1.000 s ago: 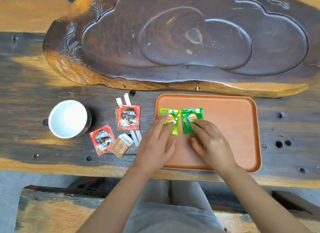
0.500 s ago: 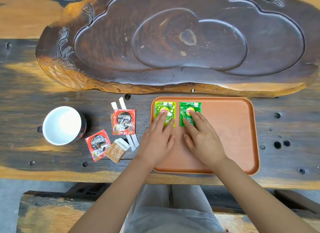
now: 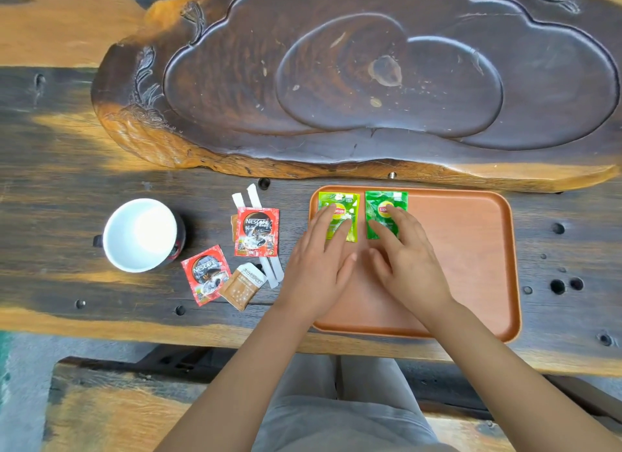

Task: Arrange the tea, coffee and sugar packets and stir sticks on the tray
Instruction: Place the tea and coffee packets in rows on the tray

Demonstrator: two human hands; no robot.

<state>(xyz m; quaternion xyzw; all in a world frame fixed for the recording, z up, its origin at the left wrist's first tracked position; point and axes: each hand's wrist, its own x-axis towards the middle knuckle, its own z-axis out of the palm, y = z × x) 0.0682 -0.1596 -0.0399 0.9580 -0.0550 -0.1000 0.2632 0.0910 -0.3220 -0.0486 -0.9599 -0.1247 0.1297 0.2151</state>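
Observation:
Two green Lipton tea packets lie side by side in the far left corner of the orange tray (image 3: 464, 249): a light green one (image 3: 351, 202) and a dark green one (image 3: 373, 204). My left hand (image 3: 319, 266) rests flat with its fingertips on the light green packet. My right hand (image 3: 407, 266) lies flat with its fingertips on the dark green one. On the table left of the tray are two red Nescafe coffee packets (image 3: 257, 231) (image 3: 205, 275), a brown sugar packet (image 3: 245, 285) and two white stir sticks (image 3: 252, 194), partly under the upper coffee packet.
A white mug (image 3: 141, 234) stands at the left of the dark wooden table. A large carved dark wood tea board (image 3: 370, 81) fills the far side, just behind the tray. The table's near edge runs under my forearms.
Both hands have slid the two tea packets away from me, from the tray's middle left up to its far left corner, and straightened them.

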